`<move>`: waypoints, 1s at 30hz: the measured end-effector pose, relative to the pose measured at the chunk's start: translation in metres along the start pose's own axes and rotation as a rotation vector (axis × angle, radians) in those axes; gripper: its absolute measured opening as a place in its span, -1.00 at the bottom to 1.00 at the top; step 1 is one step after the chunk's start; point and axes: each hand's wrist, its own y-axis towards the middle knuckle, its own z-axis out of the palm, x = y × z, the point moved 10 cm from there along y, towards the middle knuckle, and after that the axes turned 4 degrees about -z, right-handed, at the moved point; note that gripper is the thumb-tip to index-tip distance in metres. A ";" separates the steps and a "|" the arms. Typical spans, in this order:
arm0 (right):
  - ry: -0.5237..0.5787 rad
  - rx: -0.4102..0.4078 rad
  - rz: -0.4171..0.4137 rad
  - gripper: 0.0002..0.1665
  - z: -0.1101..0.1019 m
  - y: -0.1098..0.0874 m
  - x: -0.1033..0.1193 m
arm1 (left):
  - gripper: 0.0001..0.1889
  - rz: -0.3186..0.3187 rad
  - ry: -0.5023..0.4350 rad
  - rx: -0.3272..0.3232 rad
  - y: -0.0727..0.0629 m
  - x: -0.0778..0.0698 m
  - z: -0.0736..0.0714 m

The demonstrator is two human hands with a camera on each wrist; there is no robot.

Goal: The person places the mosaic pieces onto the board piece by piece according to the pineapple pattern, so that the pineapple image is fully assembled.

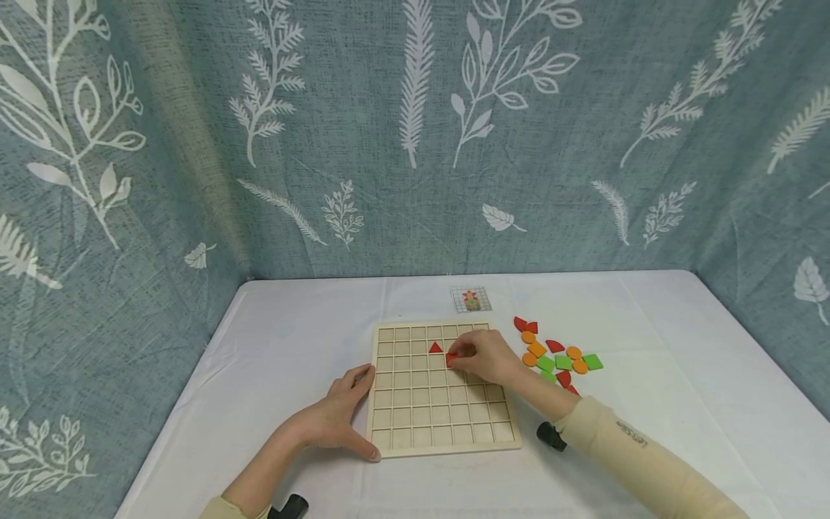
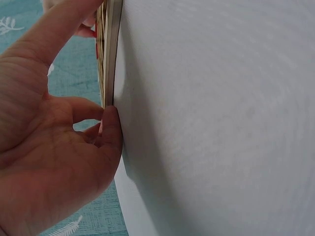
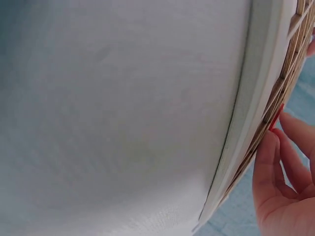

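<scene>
A square wooden grid board (image 1: pixel 411 397) lies on the white table, divided into small cells by thin strips. My left hand (image 1: pixel 331 418) rests along its left side, thumb at the near left corner and fingers spread against the edge. Over the upper right part of the grid, my right hand (image 1: pixel 488 355) pinches a small red piece (image 3: pixel 277 118) between thumb and fingertips, down at the cells. The fingers partly cover this piece. One cell to its upper left sits a red triangle (image 1: pixel 435 347) in the grid.
Right of the board lie loose flat pieces: red quarter-circles (image 1: pixel 555 346), orange circles (image 1: pixel 529 359), an orange square (image 1: pixel 537 349) and green pieces (image 1: pixel 592 362). Behind the board is a card (image 1: pixel 471 299) with a coloured grid picture. A patterned blue-green curtain (image 1: pixel 415 216) hangs behind the table.
</scene>
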 end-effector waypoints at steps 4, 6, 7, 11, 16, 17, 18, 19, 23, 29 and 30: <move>0.032 0.001 0.011 -0.86 0.000 -0.002 -0.002 | 0.41 -0.006 0.003 -0.002 0.001 0.001 0.001; 0.050 0.006 0.020 -0.84 0.000 -0.004 -0.005 | 0.41 -0.003 0.001 -0.001 0.001 0.001 0.001; 0.061 0.010 0.033 -0.84 0.001 -0.005 -0.007 | 0.41 -0.003 0.001 -0.001 0.001 0.001 0.001; 0.093 0.005 0.074 -0.83 -0.002 -0.010 -0.014 | 0.40 -0.002 0.001 0.001 0.000 0.000 0.001; 0.159 -0.043 0.149 -0.81 -0.014 -0.019 -0.029 | 0.41 -0.014 0.004 -0.007 0.000 0.002 0.001; 0.180 -0.055 0.172 -0.80 -0.017 -0.021 -0.033 | 0.41 -0.013 0.004 -0.008 0.001 0.002 0.001; 0.189 -0.066 0.188 -0.80 -0.021 -0.024 -0.037 | 0.41 -0.013 0.004 -0.010 0.001 0.003 0.002; 0.201 -0.076 0.205 -0.79 -0.025 -0.026 -0.042 | 0.41 -0.011 0.002 -0.010 0.001 0.003 0.002; 0.221 -0.114 0.275 -0.75 -0.041 -0.039 -0.061 | 0.41 -0.007 0.003 -0.011 0.001 0.003 0.002; 0.243 -0.142 0.334 -0.70 -0.065 -0.061 -0.085 | 0.41 0.009 0.009 -0.009 0.001 0.002 0.001; 0.246 -0.145 0.344 -0.69 -0.069 -0.065 -0.088 | 0.42 0.011 0.006 -0.008 0.001 0.002 0.001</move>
